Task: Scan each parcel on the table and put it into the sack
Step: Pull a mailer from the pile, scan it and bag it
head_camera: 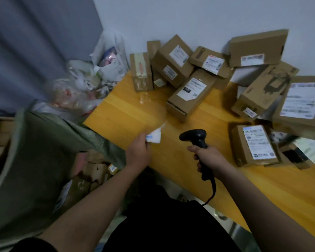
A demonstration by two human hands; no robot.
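My left hand (138,151) pinches a small white parcel (155,136) over the yellow wooden desk (127,113) edge, my right hand (206,156) grips the black scanner (196,138), bare desk between them and the brown boxes (189,95).

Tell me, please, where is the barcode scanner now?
In the head view, the right hand grips the black scanner above the yellow table, right of the left hand and left of the nearest labelled box.

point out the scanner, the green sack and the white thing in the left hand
scanner (195,136): head view, on its black head above the gripped handle
green sack (44,142): head view, on the inside of its open wall
small white packet (155,136): head view, on the part sticking out past the left hand's fingers
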